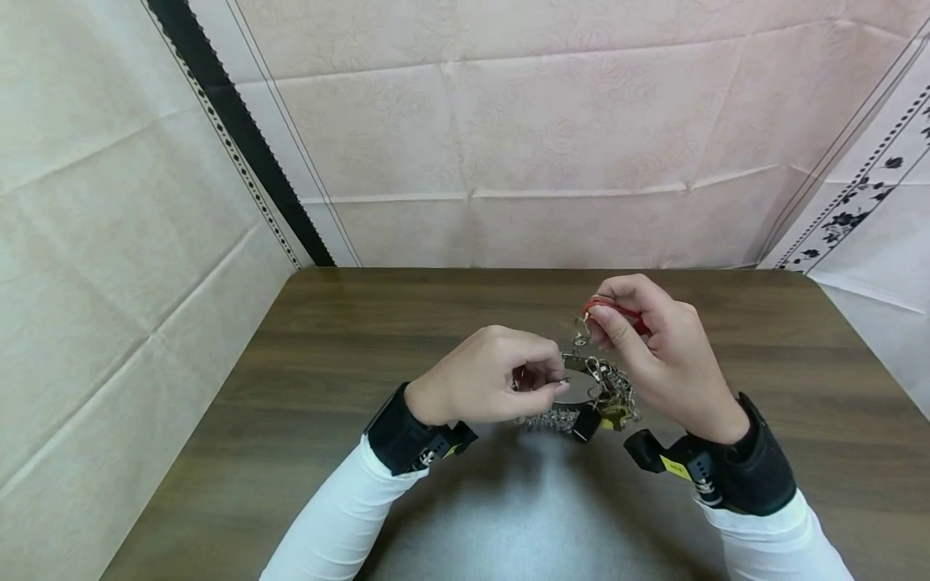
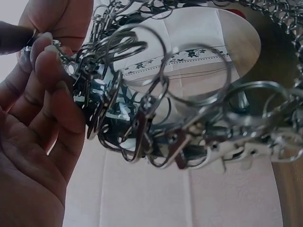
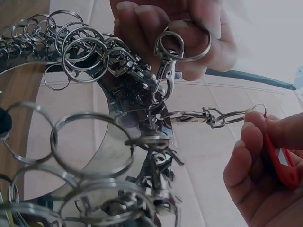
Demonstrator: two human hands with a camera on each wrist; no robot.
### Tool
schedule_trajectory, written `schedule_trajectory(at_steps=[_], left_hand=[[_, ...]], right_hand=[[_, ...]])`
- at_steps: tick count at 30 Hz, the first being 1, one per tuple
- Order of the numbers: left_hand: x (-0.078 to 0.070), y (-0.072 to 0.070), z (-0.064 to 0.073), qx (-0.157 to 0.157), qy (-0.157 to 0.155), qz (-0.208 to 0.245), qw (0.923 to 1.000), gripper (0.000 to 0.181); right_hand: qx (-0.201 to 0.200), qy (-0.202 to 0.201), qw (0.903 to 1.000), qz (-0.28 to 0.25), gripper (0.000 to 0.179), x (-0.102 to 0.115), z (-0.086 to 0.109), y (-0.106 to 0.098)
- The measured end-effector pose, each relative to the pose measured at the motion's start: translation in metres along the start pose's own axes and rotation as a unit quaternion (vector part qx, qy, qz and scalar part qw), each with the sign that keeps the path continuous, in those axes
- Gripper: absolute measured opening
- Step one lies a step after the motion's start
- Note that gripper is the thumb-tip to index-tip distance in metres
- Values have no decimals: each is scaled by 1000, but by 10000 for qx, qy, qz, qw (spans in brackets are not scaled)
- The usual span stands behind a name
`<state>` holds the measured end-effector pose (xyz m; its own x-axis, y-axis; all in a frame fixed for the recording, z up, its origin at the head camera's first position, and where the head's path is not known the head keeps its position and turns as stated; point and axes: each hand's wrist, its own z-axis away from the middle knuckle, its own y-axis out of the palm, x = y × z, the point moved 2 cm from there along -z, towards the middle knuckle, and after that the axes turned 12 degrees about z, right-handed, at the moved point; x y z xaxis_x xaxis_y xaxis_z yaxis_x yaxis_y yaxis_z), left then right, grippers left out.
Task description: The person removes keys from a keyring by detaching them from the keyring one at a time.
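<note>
A round mirror-like disc [image 1: 579,387] stands between the hands, its rim crowded with metal key rings [image 3: 92,142] and swivel clasps [image 3: 165,78]. My left hand [image 1: 501,375] is at the rim's left side, fingertips pinching a clasp with a ring [image 3: 191,45]. On the far right side, my right hand [image 1: 654,347] holds a red key tag [image 3: 282,163] between thumb and fingers. A short metal chain [image 3: 213,117] runs from this tag towards the clasps on the rim. In the left wrist view, several rings [image 2: 196,75] hang close before the left fingers.
A black block [image 1: 585,424] and a yellowish piece [image 1: 614,417] sit at the near right of the disc. All of it is on a brown wooden table [image 1: 349,339], with pale cloth [image 1: 567,137] behind and at the sides. Both wrists wear black camera straps [image 1: 759,464].
</note>
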<state>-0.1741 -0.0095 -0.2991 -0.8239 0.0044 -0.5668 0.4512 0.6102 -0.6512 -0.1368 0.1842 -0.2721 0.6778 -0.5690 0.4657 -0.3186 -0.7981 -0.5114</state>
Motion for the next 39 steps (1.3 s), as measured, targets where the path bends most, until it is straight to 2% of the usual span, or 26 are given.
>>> schedule_trajectory(at_steps=[4,8,12,16,19,23,29,39], left_hand=[[0,0,0,77,71,54,9999,9],[0,-1,-1,-68,167,-20,9998,10],[0,-4,-1,-570,64,-131,9983,8],[2,-7,0,-1166,-235,-131,9928,3],[2,-7,0,-1395,-391,-129,9894,8],[2,-6,0,-1380,-422,-145,9894,15],[2,-5,-1,-1254,-347,-209,9913,12],[1,-5,-1,-1404,-28,-142,9900,8]], right_hand=[[38,-6,10000,9,18,0,0,1],[68,-42,10000,1,19,0,0,1],[139,-88,9999,-15,20,0,0,3],[248,-153,9996,-31,21,1,1,5],[326,-227,9992,-41,22,1,1,7],[414,-302,9987,-64,23,1,3,9],[557,-359,9977,-124,20,1,4,13],[628,-419,9971,-130,21,2,5,15]])
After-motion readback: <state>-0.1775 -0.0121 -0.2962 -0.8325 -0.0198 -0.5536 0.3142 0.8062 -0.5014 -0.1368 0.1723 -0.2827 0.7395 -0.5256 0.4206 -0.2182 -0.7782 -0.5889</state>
